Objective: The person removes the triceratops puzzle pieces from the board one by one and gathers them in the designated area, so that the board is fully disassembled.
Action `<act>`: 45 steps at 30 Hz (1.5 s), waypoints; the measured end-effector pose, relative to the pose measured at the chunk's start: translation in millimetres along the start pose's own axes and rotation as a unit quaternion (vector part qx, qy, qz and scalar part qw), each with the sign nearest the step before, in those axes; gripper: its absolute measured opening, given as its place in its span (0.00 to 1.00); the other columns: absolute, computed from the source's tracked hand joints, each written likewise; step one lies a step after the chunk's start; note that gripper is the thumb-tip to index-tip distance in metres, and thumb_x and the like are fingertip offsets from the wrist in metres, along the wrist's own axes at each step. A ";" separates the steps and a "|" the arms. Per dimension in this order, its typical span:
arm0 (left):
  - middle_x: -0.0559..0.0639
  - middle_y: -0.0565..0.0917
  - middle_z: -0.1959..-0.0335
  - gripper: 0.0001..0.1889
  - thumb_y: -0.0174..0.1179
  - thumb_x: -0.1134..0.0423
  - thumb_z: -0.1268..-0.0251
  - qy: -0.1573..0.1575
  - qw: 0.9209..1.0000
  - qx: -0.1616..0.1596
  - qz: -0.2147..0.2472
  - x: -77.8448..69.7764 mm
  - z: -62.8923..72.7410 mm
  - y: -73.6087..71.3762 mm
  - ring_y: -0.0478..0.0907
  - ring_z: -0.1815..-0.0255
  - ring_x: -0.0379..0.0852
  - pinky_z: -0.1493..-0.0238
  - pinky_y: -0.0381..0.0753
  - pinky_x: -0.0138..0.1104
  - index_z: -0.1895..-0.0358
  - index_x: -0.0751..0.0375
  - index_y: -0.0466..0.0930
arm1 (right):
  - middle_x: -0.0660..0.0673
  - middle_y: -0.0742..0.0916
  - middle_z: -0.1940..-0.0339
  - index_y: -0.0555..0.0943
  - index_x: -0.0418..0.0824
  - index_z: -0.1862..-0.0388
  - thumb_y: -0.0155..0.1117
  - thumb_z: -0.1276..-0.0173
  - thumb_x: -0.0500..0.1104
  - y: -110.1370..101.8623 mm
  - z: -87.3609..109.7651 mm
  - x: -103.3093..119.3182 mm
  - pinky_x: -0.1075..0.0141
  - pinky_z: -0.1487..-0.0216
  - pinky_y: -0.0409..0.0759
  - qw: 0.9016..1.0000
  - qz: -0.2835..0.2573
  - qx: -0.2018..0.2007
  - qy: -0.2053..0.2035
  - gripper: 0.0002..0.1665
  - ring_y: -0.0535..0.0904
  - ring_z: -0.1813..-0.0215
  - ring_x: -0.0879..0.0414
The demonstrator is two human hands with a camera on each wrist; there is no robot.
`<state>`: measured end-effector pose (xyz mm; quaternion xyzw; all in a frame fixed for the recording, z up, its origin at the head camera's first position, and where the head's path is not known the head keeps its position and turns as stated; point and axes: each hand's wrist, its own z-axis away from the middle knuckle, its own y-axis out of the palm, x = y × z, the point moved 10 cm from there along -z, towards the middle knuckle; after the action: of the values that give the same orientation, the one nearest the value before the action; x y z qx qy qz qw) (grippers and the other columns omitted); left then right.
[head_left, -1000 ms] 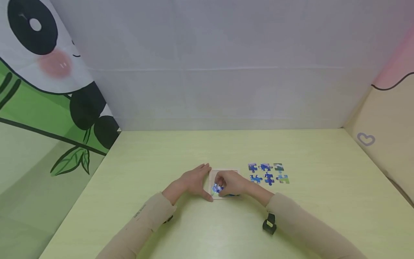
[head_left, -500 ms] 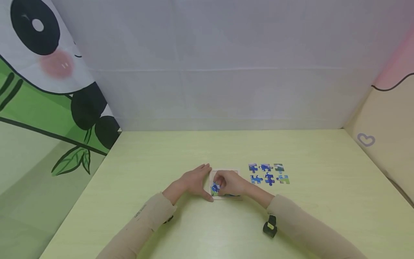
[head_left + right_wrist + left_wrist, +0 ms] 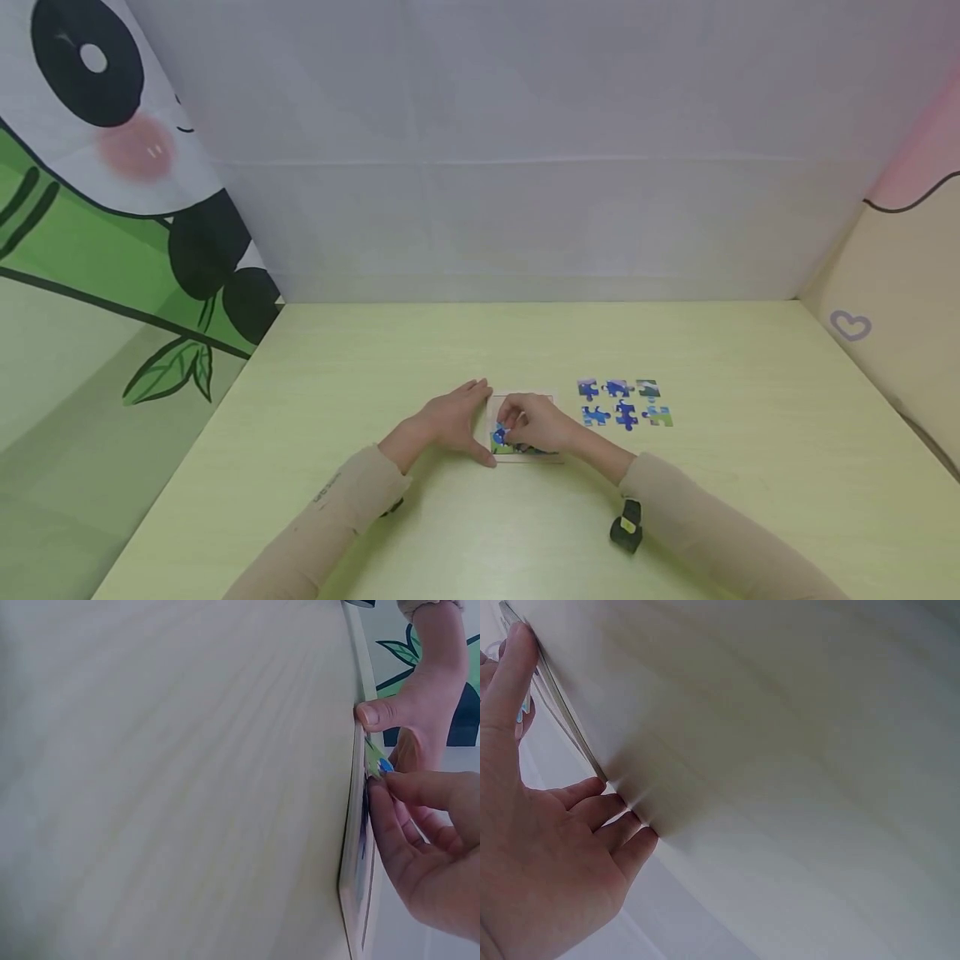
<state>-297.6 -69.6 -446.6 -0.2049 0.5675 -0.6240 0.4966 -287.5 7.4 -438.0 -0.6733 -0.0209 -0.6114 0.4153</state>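
My right hand (image 3: pixel 542 423) pinches a blue and green jigsaw piece (image 3: pixel 377 759) between thumb and forefinger. The piece stands tilted over the lower left corner of a pale, shallow puzzle frame (image 3: pixel 525 459). My left hand (image 3: pixel 452 423) spreads along the frame's left side, thumb at the near corner and fingers near the far one. In the left wrist view, the left fingertips (image 3: pixel 646 834) rest on the tabletop beside the frame's edge. A strip of dark and green picture shows along the frame's near side, partly hidden under my right hand.
Several loose jigsaw pieces (image 3: pixel 625 414) lie in two rows on the table (image 3: pixel 420 533), right of the frame. A plain grey backdrop (image 3: pixel 525 208) rises behind the table. Printed panels stand at both sides.
The pinched piece has turned and shifted slightly left into the frame's lower left corner, showing more green now. The left hand and the loose pieces stay put.
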 end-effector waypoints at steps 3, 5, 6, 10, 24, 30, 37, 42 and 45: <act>0.55 0.51 0.28 0.58 0.69 0.36 0.66 0.002 1.000 0.000 -0.001 -1.0 -0.1 -0.4 0.45 0.28 0.52 0.35 0.58 0.49 0.31 0.61 0.52 | 0.46 0.78 0.71 0.75 0.36 0.63 0.61 0.42 0.30 -0.5 0.3 -2.2 0.67 0.74 0.80 1.000 -0.015 0.001 0.004 0.08 0.75 0.72 0.58; 0.55 0.51 0.28 0.58 0.69 0.36 0.66 0.002 1.000 -0.001 -0.002 -1.1 -0.5 -0.4 0.46 0.28 0.52 0.35 0.59 0.49 0.31 0.61 0.52 | 0.46 0.78 0.70 0.75 0.35 0.63 0.61 0.42 0.30 -1.9 0.5 -2.9 0.67 0.74 0.81 1.000 -0.020 -0.001 0.002 0.08 0.76 0.71 0.58; 0.54 0.51 0.28 0.57 0.69 0.36 0.66 0.002 1.000 -0.001 -0.002 -1.3 -0.7 -0.3 0.46 0.28 0.52 0.35 0.59 0.49 0.31 0.61 0.52 | 0.46 0.78 0.70 0.75 0.35 0.63 0.62 0.43 0.30 -3.1 0.6 -3.4 0.67 0.73 0.81 1.000 -0.021 -0.002 0.002 0.09 0.77 0.71 0.58; 0.55 0.52 0.29 0.58 0.69 0.36 0.67 0.001 1.000 0.000 -0.002 -1.1 -1.0 -0.1 0.46 0.28 0.52 0.35 0.59 0.49 0.31 0.61 0.52 | 0.43 0.79 0.69 0.75 0.33 0.62 0.61 0.43 0.30 -11.9 5.5 4.3 0.65 0.72 0.81 1.000 -0.030 -0.007 -0.006 0.09 0.78 0.71 0.56; 0.54 0.51 0.28 0.59 0.68 0.34 0.68 -0.003 1.000 0.004 -0.013 2.2 -3.7 3.1 0.45 0.28 0.51 0.33 0.55 0.46 0.30 0.61 0.51 | 0.44 0.78 0.69 0.76 0.35 0.61 0.62 0.42 0.31 -57.5 31.5 -18.2 0.65 0.70 0.81 0.999 -0.017 -0.037 0.017 0.09 0.76 0.71 0.56; 0.55 0.50 0.28 0.60 0.68 0.34 0.68 0.004 1.000 0.002 -0.010 1.7 -3.6 3.4 0.45 0.28 0.52 0.33 0.54 0.46 0.30 0.62 0.51 | 0.44 0.78 0.70 0.75 0.33 0.63 0.61 0.44 0.30 -73.4 49.4 -34.2 0.65 0.74 0.81 0.999 -0.010 -0.042 0.010 0.09 0.77 0.73 0.56; 0.55 0.50 0.28 0.60 0.68 0.34 0.68 0.003 1.000 0.004 -0.008 1.3 -2.5 2.7 0.44 0.28 0.52 0.33 0.54 0.46 0.30 0.62 0.51 | 0.42 0.77 0.70 0.75 0.30 0.63 0.63 0.46 0.30 -81.3 66.1 -53.3 0.68 0.74 0.80 0.999 -0.023 -0.034 0.006 0.11 0.76 0.73 0.56; 0.55 0.50 0.28 0.60 0.68 0.34 0.68 0.003 1.000 0.005 -0.008 0.8 -2.9 2.7 0.44 0.28 0.52 0.33 0.55 0.46 0.30 0.62 0.51 | 0.44 0.78 0.70 0.75 0.32 0.63 0.65 0.45 0.32 -84.8 76.4 -62.8 0.70 0.74 0.78 0.999 0.010 -0.038 0.019 0.11 0.74 0.72 0.56; 0.55 0.50 0.28 0.60 0.68 0.34 0.67 0.004 1.000 0.005 -0.011 0.7 -3.0 2.6 0.45 0.28 0.52 0.33 0.55 0.46 0.30 0.62 0.51 | 0.46 0.78 0.71 0.76 0.32 0.63 0.65 0.45 0.32 -86.6 81.5 -65.8 0.71 0.75 0.77 0.998 0.029 -0.044 0.020 0.10 0.73 0.72 0.57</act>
<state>-299.3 -68.3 -450.0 -0.2061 0.5645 -0.6327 0.4884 -284.7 143.3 -439.6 -0.6793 0.0339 -0.6125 0.4028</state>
